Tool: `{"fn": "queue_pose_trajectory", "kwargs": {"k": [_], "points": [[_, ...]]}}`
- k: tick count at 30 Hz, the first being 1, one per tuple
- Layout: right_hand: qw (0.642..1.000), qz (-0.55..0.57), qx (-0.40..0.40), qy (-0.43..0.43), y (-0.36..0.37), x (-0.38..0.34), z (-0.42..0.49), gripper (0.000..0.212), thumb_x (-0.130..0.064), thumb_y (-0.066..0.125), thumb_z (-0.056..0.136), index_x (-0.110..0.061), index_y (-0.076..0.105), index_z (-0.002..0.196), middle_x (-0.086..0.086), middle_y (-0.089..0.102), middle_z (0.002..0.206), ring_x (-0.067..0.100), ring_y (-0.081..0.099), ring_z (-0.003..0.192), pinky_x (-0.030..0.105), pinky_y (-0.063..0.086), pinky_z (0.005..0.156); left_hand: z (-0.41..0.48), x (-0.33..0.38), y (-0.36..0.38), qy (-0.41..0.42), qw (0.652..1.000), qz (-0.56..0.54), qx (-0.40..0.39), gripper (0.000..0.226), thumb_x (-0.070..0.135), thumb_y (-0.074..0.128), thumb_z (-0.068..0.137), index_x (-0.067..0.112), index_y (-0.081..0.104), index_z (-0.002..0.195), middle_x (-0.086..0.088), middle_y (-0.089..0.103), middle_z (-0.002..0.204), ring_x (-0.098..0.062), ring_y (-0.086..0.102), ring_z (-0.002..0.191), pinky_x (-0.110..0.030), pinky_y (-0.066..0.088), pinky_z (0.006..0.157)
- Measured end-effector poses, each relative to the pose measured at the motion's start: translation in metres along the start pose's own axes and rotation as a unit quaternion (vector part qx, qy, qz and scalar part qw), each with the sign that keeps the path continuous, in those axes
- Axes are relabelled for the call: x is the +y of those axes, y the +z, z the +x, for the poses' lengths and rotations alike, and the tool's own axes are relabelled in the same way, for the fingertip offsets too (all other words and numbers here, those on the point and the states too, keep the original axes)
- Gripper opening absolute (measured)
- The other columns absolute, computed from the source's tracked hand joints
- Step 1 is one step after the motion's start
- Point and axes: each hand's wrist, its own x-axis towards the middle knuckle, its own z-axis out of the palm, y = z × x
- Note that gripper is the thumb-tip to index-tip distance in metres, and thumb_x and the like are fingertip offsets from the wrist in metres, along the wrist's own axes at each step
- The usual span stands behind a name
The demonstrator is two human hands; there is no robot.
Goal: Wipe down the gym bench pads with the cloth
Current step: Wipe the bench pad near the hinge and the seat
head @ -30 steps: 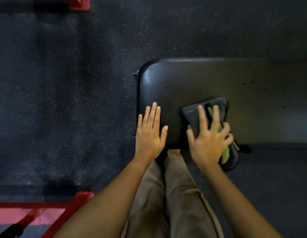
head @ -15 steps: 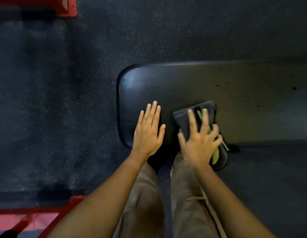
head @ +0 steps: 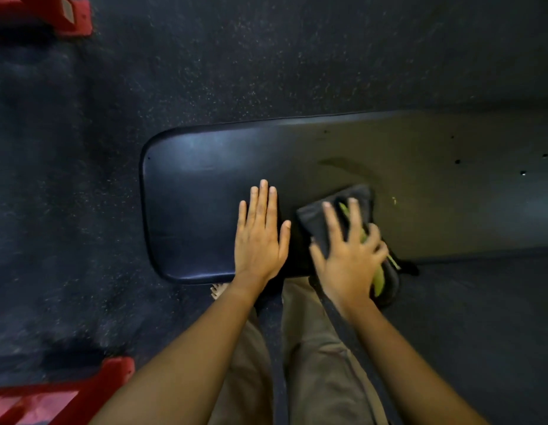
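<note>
Mid-wipe: right hand [head: 348, 259], fingers spread, presses the dark cloth [head: 360, 194] onto the bench pad [head: 202, 191], left hand [head: 259, 240] flat beside it; next probably a sweep further along the pad.

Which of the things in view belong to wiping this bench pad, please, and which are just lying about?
Part of the job: bench pad; dark cloth pressed under the right hand; left hand flat on the pad.
Just lying about: upper red frame piece; lower red frame piece; speckled floor.
</note>
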Motion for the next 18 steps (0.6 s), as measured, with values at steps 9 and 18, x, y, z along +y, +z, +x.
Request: {"fn": "queue_pose_trajectory", "kwargs": {"k": [9, 18], "points": [[0.999, 0.000, 0.003, 0.048, -0.017, 0.046, 0.088, 0.065, -0.052, 0.041, 0.088, -0.034, 0.028, 0.150, 0.009, 0.027, 0.156, 0.047, 0.041, 0.120, 0.058, 0.038, 0.091, -0.002, 0.003, 0.000, -0.016, 0.999, 0.038, -0.005, 0.061, 0.035, 0.030, 0.097, 0.003, 0.019, 0.148, -0.011, 0.012, 0.156, -0.019, 0.006, 0.144, -0.039, 0.005, 0.117], [1.000, -0.010, 0.000, 0.002, -0.020, 0.070, 0.095, 0.066, -0.052, 0.044, 0.084, -0.036, 0.029, 0.147, 0.008, 0.028, 0.156, 0.046, 0.041, 0.119, 0.057, 0.038, 0.089, -0.005, 0.003, 0.002, -0.028, 0.998, 0.053, -0.009, 0.060, 0.037, 0.027, 0.098, 0.005, 0.016, 0.149, -0.012, 0.014, 0.156, -0.019, 0.004, 0.144, -0.039, 0.005, 0.117]]}}
